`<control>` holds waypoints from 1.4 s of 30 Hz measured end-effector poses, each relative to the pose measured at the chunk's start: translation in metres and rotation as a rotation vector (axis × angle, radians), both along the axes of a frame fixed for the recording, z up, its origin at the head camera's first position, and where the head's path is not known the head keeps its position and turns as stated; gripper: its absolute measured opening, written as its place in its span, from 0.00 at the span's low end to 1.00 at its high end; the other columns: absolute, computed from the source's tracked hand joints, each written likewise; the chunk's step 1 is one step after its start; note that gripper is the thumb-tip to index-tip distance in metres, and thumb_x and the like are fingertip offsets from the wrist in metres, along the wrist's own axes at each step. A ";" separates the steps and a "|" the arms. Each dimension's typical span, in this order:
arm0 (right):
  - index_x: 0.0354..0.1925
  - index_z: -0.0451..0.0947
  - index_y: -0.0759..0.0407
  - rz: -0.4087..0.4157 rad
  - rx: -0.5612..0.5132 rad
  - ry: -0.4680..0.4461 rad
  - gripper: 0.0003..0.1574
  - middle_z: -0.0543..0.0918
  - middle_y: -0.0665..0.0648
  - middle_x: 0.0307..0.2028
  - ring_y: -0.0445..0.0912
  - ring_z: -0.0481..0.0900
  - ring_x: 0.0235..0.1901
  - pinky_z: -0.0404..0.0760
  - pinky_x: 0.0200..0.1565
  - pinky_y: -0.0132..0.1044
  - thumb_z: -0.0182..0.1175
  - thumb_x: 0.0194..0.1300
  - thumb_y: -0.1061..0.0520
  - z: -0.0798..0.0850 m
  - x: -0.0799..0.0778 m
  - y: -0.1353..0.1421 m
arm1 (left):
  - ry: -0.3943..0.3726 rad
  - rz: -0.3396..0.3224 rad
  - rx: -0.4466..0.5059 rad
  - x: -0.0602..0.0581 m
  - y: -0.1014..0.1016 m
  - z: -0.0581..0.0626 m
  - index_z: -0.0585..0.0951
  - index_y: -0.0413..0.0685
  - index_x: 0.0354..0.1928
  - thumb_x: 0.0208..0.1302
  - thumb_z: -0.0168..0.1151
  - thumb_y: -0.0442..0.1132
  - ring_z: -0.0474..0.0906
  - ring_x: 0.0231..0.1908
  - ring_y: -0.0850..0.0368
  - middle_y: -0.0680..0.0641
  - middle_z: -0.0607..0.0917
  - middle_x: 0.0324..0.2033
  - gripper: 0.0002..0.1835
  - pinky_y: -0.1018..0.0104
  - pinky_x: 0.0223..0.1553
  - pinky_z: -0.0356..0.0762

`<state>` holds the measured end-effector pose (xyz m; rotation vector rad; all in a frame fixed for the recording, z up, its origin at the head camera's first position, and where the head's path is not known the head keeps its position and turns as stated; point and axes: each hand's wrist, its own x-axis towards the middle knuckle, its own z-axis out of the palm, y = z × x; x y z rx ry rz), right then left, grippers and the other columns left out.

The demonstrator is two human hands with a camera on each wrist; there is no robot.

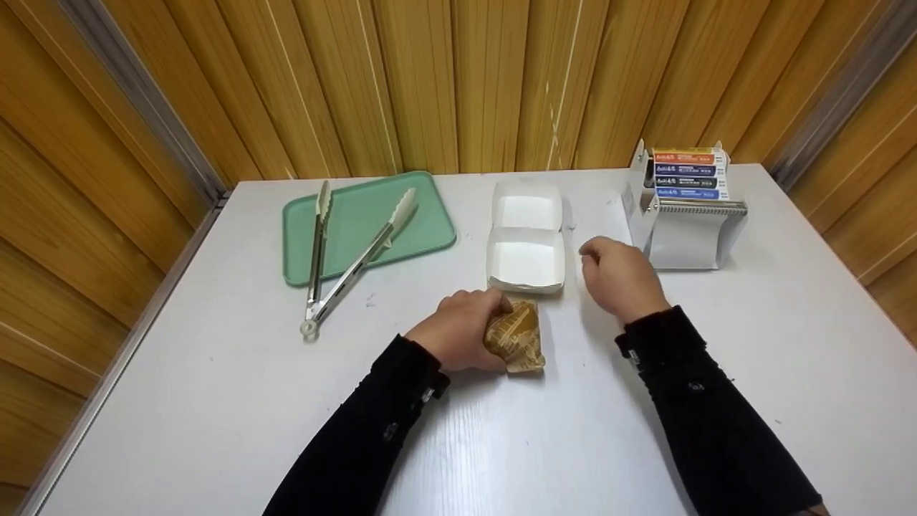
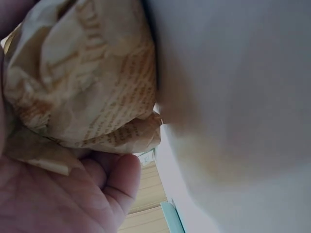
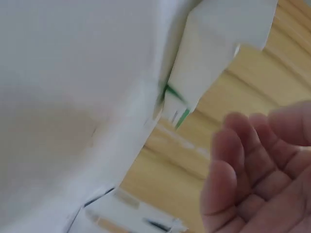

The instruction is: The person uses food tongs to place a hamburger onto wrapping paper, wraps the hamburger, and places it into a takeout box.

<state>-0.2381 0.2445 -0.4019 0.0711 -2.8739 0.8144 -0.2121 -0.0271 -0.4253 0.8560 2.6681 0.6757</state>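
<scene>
My left hand (image 1: 462, 333) grips a bundle wrapped in brown printed paper (image 1: 517, 337), low at the white table top. In the left wrist view, the crumpled paper-wrapped bundle (image 2: 92, 77) shows lines of print, with the palm and fingertips against its folds; what is inside is hidden. Just beyond it stands an unfolded white clamshell box (image 1: 528, 263), lid laid back. To the right of that box, my right hand (image 1: 622, 279) hovers with loosely curled fingers. Those relaxed fingers (image 3: 223, 184) hold nothing in the right wrist view.
At the left, metal tongs (image 1: 351, 276) with pale tips lie spread across a green tray (image 1: 358, 215). A white dispenser (image 1: 685, 236) with several coloured label strips and a serrated edge stands at the back right. Wood-patterned panels (image 1: 487, 86) line the table's back edge.
</scene>
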 end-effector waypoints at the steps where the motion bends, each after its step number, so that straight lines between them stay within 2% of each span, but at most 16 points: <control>1: 0.55 0.82 0.66 -0.056 -0.044 0.035 0.20 0.88 0.69 0.51 0.66 0.84 0.52 0.79 0.58 0.61 0.50 0.77 0.58 0.000 -0.002 0.007 | -0.001 0.001 0.001 0.000 0.000 0.000 0.74 0.60 0.61 0.45 0.86 0.51 0.74 0.50 0.56 0.56 0.82 0.48 0.41 0.57 0.60 0.72; 4: 0.52 0.82 0.68 -0.262 -0.198 0.178 0.19 0.85 0.69 0.49 0.62 0.80 0.52 0.76 0.59 0.56 0.52 0.77 0.57 -0.001 -0.008 0.034 | -0.003 0.003 0.000 0.001 0.001 0.001 0.73 0.61 0.61 0.45 0.86 0.51 0.74 0.50 0.56 0.57 0.82 0.48 0.41 0.57 0.60 0.72; 6: 0.56 0.79 0.68 -0.415 -0.309 0.242 0.20 0.81 0.67 0.56 0.60 0.75 0.59 0.73 0.64 0.52 0.52 0.76 0.56 -0.002 -0.011 0.052 | -0.006 0.002 0.000 0.001 0.001 0.001 0.73 0.61 0.61 0.45 0.86 0.51 0.74 0.50 0.56 0.56 0.82 0.47 0.41 0.57 0.60 0.72; 8: 0.64 0.74 0.67 -0.541 -0.398 0.239 0.25 0.75 0.66 0.65 0.57 0.68 0.67 0.68 0.70 0.48 0.52 0.76 0.54 -0.004 -0.014 0.070 | -0.004 0.000 -0.001 0.000 0.001 0.002 0.73 0.61 0.61 0.45 0.86 0.51 0.74 0.50 0.55 0.56 0.82 0.47 0.41 0.57 0.60 0.72; 11: 0.76 0.60 0.62 -0.645 -0.486 0.116 0.37 0.62 0.63 0.77 0.55 0.55 0.77 0.60 0.77 0.46 0.50 0.75 0.50 -0.005 -0.016 0.090 | -0.003 -0.001 -0.003 0.000 0.000 0.002 0.73 0.61 0.61 0.46 0.86 0.51 0.74 0.49 0.55 0.56 0.81 0.47 0.40 0.57 0.60 0.71; 15: 0.83 0.47 0.61 -0.622 -0.534 -0.053 0.48 0.50 0.62 0.83 0.58 0.46 0.80 0.55 0.80 0.50 0.50 0.75 0.45 -0.008 -0.018 0.104 | -0.006 0.003 -0.008 -0.001 -0.001 0.002 0.73 0.60 0.61 0.46 0.86 0.51 0.74 0.49 0.56 0.56 0.81 0.47 0.40 0.57 0.61 0.71; 19: 0.85 0.37 0.60 -0.565 -0.549 -0.163 0.55 0.44 0.63 0.85 0.61 0.42 0.81 0.52 0.81 0.54 0.49 0.75 0.39 -0.010 -0.018 0.109 | -0.006 0.006 -0.009 -0.001 -0.001 0.001 0.73 0.60 0.61 0.46 0.86 0.51 0.74 0.49 0.56 0.56 0.81 0.47 0.40 0.57 0.61 0.71; 24: 0.85 0.35 0.60 -0.512 -0.610 -0.197 0.57 0.43 0.62 0.85 0.57 0.43 0.83 0.50 0.82 0.50 0.50 0.75 0.39 -0.015 -0.019 0.115 | 0.013 0.005 -0.015 0.000 0.000 0.000 0.73 0.60 0.60 0.46 0.85 0.52 0.74 0.50 0.55 0.56 0.81 0.47 0.39 0.57 0.60 0.72; 27: 0.84 0.41 0.63 -0.546 -0.669 -0.156 0.54 0.50 0.63 0.84 0.53 0.50 0.82 0.53 0.82 0.45 0.51 0.75 0.41 -0.019 -0.021 0.120 | 0.020 0.005 -0.016 0.000 0.000 -0.001 0.74 0.61 0.59 0.46 0.85 0.52 0.74 0.50 0.55 0.56 0.81 0.48 0.39 0.57 0.59 0.72; 31: 0.81 0.57 0.63 -0.634 -0.682 -0.092 0.47 0.63 0.62 0.79 0.50 0.62 0.76 0.63 0.77 0.39 0.52 0.76 0.41 -0.021 -0.021 0.128 | 0.020 0.004 -0.014 0.000 0.001 -0.001 0.74 0.61 0.60 0.47 0.85 0.52 0.74 0.50 0.55 0.56 0.81 0.48 0.39 0.57 0.59 0.72; 33: 0.78 0.65 0.63 -0.656 -0.687 -0.079 0.43 0.72 0.61 0.73 0.48 0.69 0.69 0.70 0.70 0.35 0.54 0.75 0.42 -0.023 -0.021 0.131 | 0.019 0.004 -0.014 0.000 0.001 -0.001 0.74 0.61 0.60 0.46 0.85 0.52 0.74 0.50 0.55 0.56 0.81 0.48 0.39 0.57 0.60 0.72; 35: 0.73 0.73 0.61 -0.670 -0.698 -0.080 0.37 0.80 0.58 0.60 0.46 0.74 0.59 0.73 0.61 0.32 0.55 0.75 0.42 -0.024 -0.020 0.133 | 0.017 0.004 -0.015 -0.001 0.001 -0.002 0.74 0.61 0.60 0.46 0.85 0.51 0.74 0.50 0.55 0.56 0.81 0.48 0.39 0.57 0.60 0.72; 38: 0.57 0.81 0.56 -0.670 -0.739 -0.086 0.23 0.78 0.47 0.43 0.40 0.72 0.45 0.72 0.50 0.31 0.58 0.75 0.44 -0.027 -0.019 0.137 | 0.014 0.004 -0.017 -0.001 0.001 -0.002 0.74 0.61 0.60 0.46 0.85 0.51 0.74 0.50 0.55 0.56 0.81 0.48 0.39 0.57 0.61 0.71; 40: 0.49 0.80 0.52 -0.661 -0.745 -0.097 0.15 0.76 0.44 0.39 0.39 0.70 0.42 0.71 0.49 0.31 0.59 0.75 0.44 -0.027 -0.018 0.139 | 0.010 0.004 -0.018 -0.001 0.001 -0.002 0.74 0.61 0.60 0.46 0.85 0.51 0.74 0.50 0.55 0.56 0.81 0.48 0.39 0.57 0.61 0.71; 42: 0.46 0.79 0.51 -0.649 -0.724 -0.107 0.14 0.76 0.44 0.39 0.39 0.70 0.42 0.71 0.49 0.30 0.59 0.75 0.44 -0.027 -0.017 0.141 | 0.005 0.003 -0.015 -0.001 0.002 -0.002 0.74 0.61 0.61 0.46 0.85 0.51 0.74 0.50 0.55 0.56 0.81 0.48 0.40 0.57 0.62 0.71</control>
